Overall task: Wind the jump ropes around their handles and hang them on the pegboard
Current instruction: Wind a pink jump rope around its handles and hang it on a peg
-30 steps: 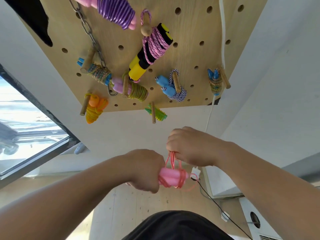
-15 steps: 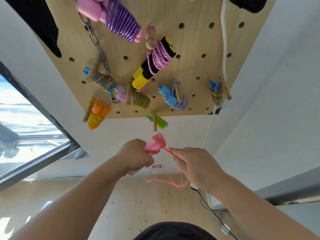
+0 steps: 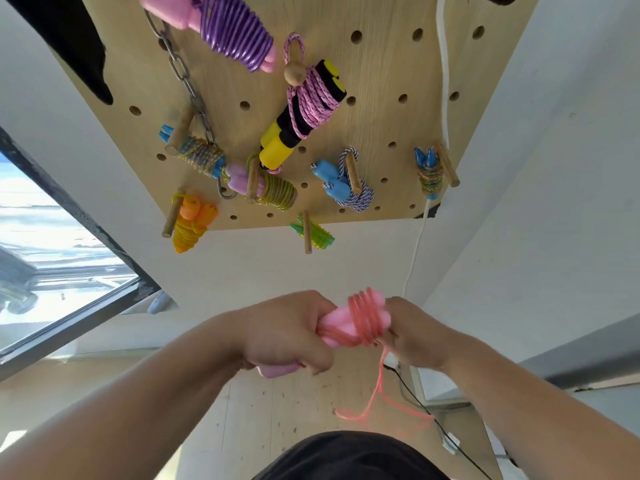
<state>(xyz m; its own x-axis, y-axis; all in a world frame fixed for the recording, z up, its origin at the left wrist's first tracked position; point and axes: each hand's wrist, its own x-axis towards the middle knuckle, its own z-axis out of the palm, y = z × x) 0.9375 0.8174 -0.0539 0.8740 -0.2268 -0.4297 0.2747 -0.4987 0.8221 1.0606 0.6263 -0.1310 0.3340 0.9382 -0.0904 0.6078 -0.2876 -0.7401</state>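
Head view, down past two forearms toward a wooden floor (image 3: 277, 410). Grips the pink handles (image 3: 334, 323) in the left hand (image 3: 287, 336), fingers curled tight round the lower ends, upper ends poking out to the right. Pinches the coral rope (image 3: 367, 320) with the right hand (image 3: 415, 336), closed on the strand just beside the handles. Shows several turns of that rope wound side by side round the upper part of the handles, touching the right hand's fingers. Leaves a loose tail (image 3: 381, 403) dangling below the right hand, looped above the floor near a thin black cable (image 3: 415, 400). Holds the bundle low, well apart from the pegboard (image 3: 381, 81) above, not yet hung.

Up on the pegboard, wound ropes on wooden pegs:
- purple rope (image 3: 235, 29) on pink handles at the top;
- pink speckled rope (image 3: 308, 102) on yellow-and-black handles, looped over a round-headed peg;
- multicoloured rope (image 3: 201, 155) on blue handles at the left, touching a metal chain (image 3: 183, 74);
- green-yellow rope (image 3: 277, 192) on pale pink handles just beside it;
- white-and-navy rope (image 3: 356, 195) on blue handles in the middle;
- small striped rope (image 3: 429, 174) on blue handles at the right, near a white cord (image 3: 443, 64);
- yellow rope (image 3: 185, 233) on orange handles at the lower left edge;
- green bundle (image 3: 318, 235) at the bottom edge.

To the left, a dark-framed window (image 3: 52, 237).
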